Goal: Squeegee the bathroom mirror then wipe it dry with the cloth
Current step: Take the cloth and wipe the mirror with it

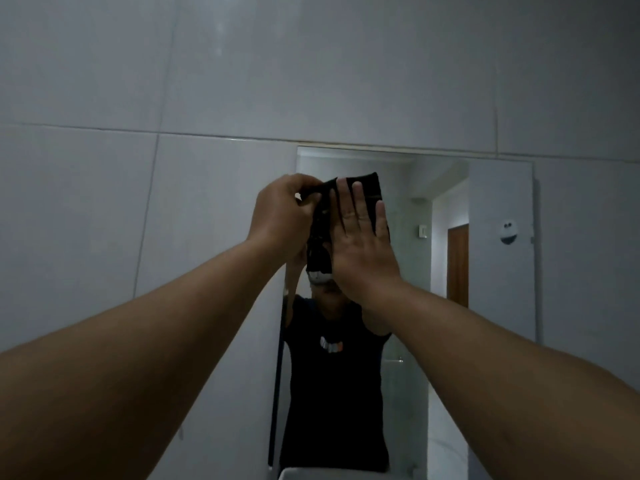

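Note:
The bathroom mirror (491, 271) hangs on the tiled wall, right of centre. A black cloth (369, 192) is held up against its upper left part. My left hand (282, 216) pinches the cloth's upper left corner. My right hand (363, 237) lies flat on the cloth with fingers spread, pressing it to the glass. The cloth's lower part is hidden behind my right hand. No squeegee is in view.
Pale wall tiles (173, 81) surround the mirror. The mirror reflects a person in a black shirt, a doorway and a wooden door. A white sink rim (294, 474) shows at the bottom edge. A small white fixture (508, 231) appears in the reflection at right.

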